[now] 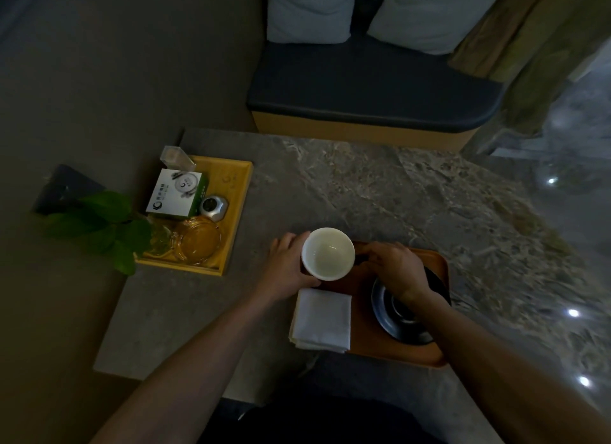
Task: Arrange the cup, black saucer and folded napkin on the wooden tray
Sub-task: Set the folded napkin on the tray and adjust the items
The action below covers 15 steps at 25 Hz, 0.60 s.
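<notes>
Right now the person's left hand [291,265] is wrapped around the left side of a white cup [328,253], fingers curled against its wall and thumb near the near edge, so the cup is plainly held. The cup is upright, its mouth open to the ceiling, and it sits at the far left corner of the wooden tray [441,265]; whether its base touches the tray or is lifted just off it, I cannot tell. The right hand [398,266] is just to the right of the cup, palm down over the tray, fingers bent and reaching toward the cup's right side. Whether those fingertips are touching the cup or gripping anything is hidden from where I stand.

Under the right wrist lies the black saucer [385,306], flat on the right half of the tray, partly covered by the forearm. The folded white napkin [322,319] lies on the near left part of the tray, its left edge overhanging onto the grey stone table [363,185].

Well apart, at the far left of the table, a 2nd, paler wooden tray [239,192] holds a small white and green box [177,194], a glass ashtray [196,240] and a small silver object [214,207]. Green leaves [109,227] hang over its left side.
</notes>
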Tool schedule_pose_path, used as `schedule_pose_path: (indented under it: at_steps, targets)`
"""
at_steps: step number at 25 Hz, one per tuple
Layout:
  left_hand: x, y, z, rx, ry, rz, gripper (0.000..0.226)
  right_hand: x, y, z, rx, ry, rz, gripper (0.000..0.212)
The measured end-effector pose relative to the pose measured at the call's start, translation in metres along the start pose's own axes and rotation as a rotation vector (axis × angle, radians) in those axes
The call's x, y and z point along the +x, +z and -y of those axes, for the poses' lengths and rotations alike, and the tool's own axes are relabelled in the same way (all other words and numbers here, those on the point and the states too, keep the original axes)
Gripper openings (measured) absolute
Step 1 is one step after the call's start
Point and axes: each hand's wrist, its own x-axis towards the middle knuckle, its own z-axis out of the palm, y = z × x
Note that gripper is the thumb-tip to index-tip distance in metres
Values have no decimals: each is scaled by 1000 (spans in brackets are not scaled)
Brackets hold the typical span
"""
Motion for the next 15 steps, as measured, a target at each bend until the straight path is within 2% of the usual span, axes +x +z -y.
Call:
schedule_pose_path:
  at_steps: [15]
  targets:
    - [1, 7, -4, -30, 3, 52, 101, -10, -1, -12, 60, -50, -33, 25]
